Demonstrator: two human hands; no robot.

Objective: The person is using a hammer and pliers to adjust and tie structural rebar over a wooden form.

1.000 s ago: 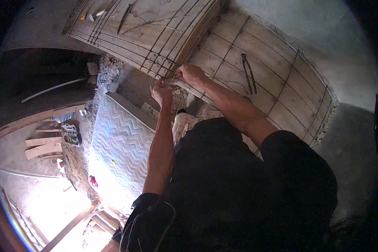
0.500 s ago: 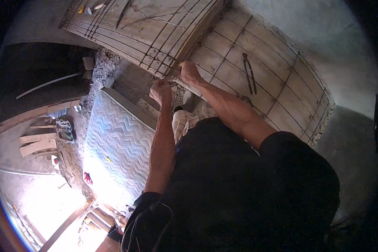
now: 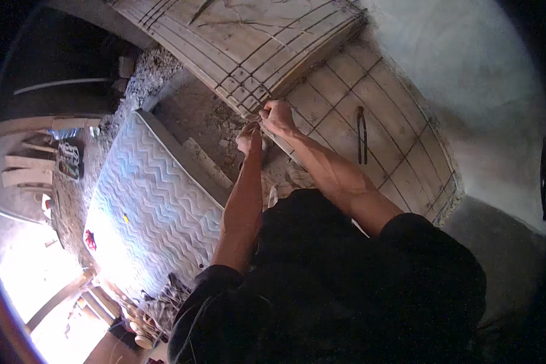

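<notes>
My left hand (image 3: 249,138) is closed just off the corner of a raised wooden platform (image 3: 312,60) that carries crossed steel rebars (image 3: 244,65). Close beside it, slightly higher and to the right, my right hand (image 3: 278,119) is also closed, by the platform's lower edge. Whatever the fingers of either hand pinch is too small or hidden to name. A pair of long-handled pincers (image 3: 362,138) lies on the lower boards (image 3: 327,100), right of my right forearm, among a wider grid of rebar.
Left of my left forearm lies a mattress (image 3: 158,188) with a wavy pattern. Rubble (image 3: 145,76) borders the dark area at upper left. A crate of items (image 3: 68,159) stands at far left. A grey plastered wall (image 3: 467,103) rises on the right.
The whole view has shifted, with the platform lower and farther right in the picture. My hands have come a little closer together near the corner, both still closed.
</notes>
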